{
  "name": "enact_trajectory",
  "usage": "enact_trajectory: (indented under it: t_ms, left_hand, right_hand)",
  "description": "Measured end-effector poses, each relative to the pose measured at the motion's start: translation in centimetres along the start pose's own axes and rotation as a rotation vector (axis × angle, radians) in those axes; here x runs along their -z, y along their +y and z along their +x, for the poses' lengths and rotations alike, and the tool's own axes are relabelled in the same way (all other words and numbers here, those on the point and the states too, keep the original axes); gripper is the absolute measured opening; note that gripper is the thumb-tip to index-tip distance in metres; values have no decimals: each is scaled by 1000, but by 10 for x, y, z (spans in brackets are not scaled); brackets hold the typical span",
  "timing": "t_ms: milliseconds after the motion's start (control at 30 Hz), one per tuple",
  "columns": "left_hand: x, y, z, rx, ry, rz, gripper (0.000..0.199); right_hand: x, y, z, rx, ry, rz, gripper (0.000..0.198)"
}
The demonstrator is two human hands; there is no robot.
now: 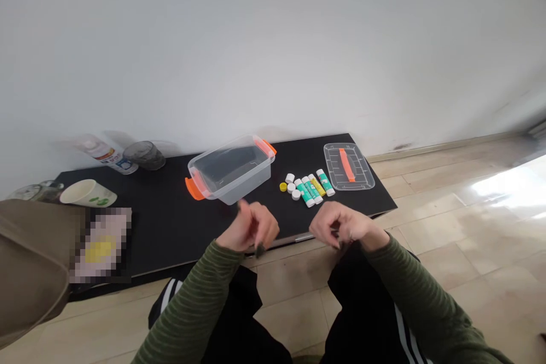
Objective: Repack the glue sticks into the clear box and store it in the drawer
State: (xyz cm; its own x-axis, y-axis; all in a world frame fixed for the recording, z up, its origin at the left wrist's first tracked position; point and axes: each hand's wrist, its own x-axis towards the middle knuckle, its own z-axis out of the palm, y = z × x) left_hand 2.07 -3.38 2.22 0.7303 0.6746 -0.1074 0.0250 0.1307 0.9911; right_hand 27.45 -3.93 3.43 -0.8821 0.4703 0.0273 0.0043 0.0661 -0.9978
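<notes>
My left hand (251, 226) hovers over the table's front edge, near the clear box, its fingers loosely curled and thumb raised; I see nothing in it. Across from it, my right hand (339, 224) is curled with fingers bent inward, and no object shows in its grasp. Beyond the hands lie several glue sticks (307, 192), side by side, with green-and-white labels and one yellow. Left of them sit several white caps (296, 195) and a yellow cap (283, 187). A clear plastic box (251, 185) with orange latches stands uncovered to the left.
The box's clear lid (362, 173) with an orange handle lies at the right end of the black table (170, 239). At left stand a paper cup (77, 193), a dark glass (145, 155) and a spray can (113, 156). A person's brown sleeve (34, 261) enters there. A wall rises behind.
</notes>
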Motion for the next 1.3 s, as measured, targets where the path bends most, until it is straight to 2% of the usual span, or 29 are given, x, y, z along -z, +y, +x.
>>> enact_trajectory:
  t_ms: [67, 133, 200, 300, 400, 467, 500, 567, 633, 667, 833, 1000, 1167, 1300]
  left_hand:
    - [6, -6, 15, 73, 242, 0, 84]
    - [10, -12, 32, 184, 314, 22, 82]
    - [13, -16, 46, 282, 322, 50, 81]
    - [17, -19, 59, 336, 360, 103, 79]
    - [24, -23, 68, 316, 462, 198, 84]
    - [31, -28, 74, 294, 564, 319, 87]
    - [34, -31, 77, 277, 610, 411, 83]
    - [40, -40, 85, 232, 668, 650, 57]
    - [44, -51, 93, 210, 668, 876, 26]
    - [45, -56, 97, 213, 649, 951, 22]
    - [44, -81, 107, 214, 556, 1056, 32]
    - [45, -90, 111, 232, 557, 1102, 26]
    - [48, -86, 109, 250, 578, 1095, 17]
    - [46, -72, 102, 244, 655, 1060, 17]
  right_hand:
    - [8, 4, 7, -27, 296, 23, 85]
    - [18, 13, 17, -191, 507, 18, 85]
    - [30, 23, 25, -368, 598, 5, 85]
    - [44, 34, 30, -487, 669, -77, 85]
    - [54, 41, 27, -560, 799, -342, 84]
    - [62, 47, 23, -692, 874, -600, 72]
    - [66, 51, 21, -766, 890, -721, 59]
    - [74, 59, 18, -881, 876, -885, 32]
    - [82, 67, 17, -939, 838, -936, 22]
    - [84, 71, 16, -958, 818, -939, 23]
    - [88, 82, 21, -1024, 731, -971, 23]
    - [86, 87, 33, -1099, 691, -983, 27]
    - [86, 86, 39, -1109, 700, -981, 29]
    - [88, 82, 36, -1031, 801, -977, 26]
